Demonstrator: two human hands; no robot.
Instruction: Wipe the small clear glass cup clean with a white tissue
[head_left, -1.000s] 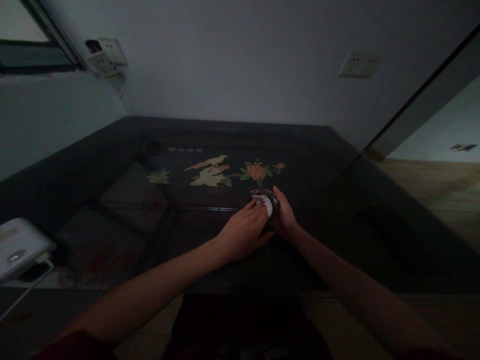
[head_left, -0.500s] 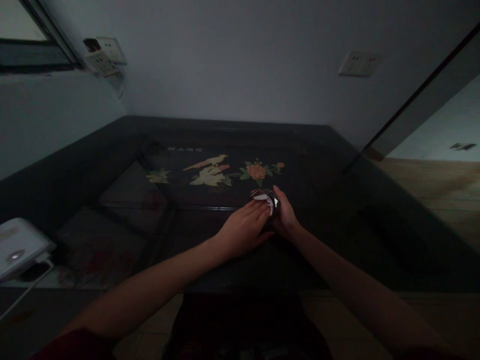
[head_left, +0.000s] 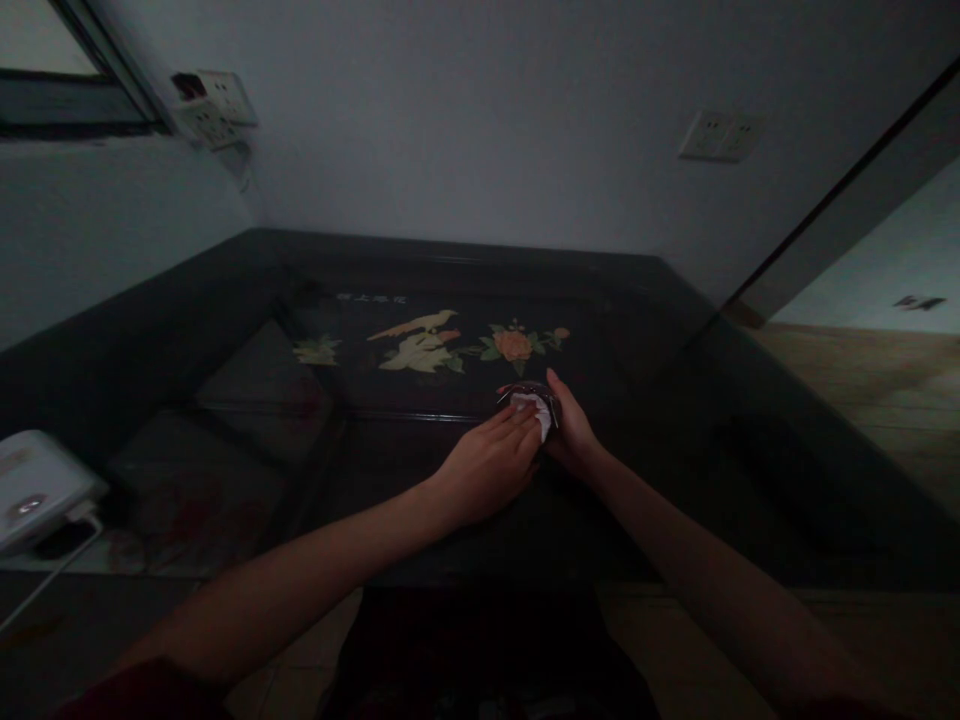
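Note:
Over the dark tabletop, my right hand is wrapped round the right side of a small, shiny, dark, rounded object, its thumb pointing up. The dim light leaves the object's exact kind unclear; its rim catches bright glints. My left hand presses a crumpled white tissue into the object's near side with bent fingers. Most of the object's lower part is hidden behind both hands.
A glossy dark table has painted birds and a peony on it. At the left edge stands a white device with a white cable. Wall sockets are behind, and a tiled floor lies to the right.
My left hand has shifted slightly and its thumb has tucked in toward the object. The object has turned a little in my right hand, and the tissue sits differently against it.

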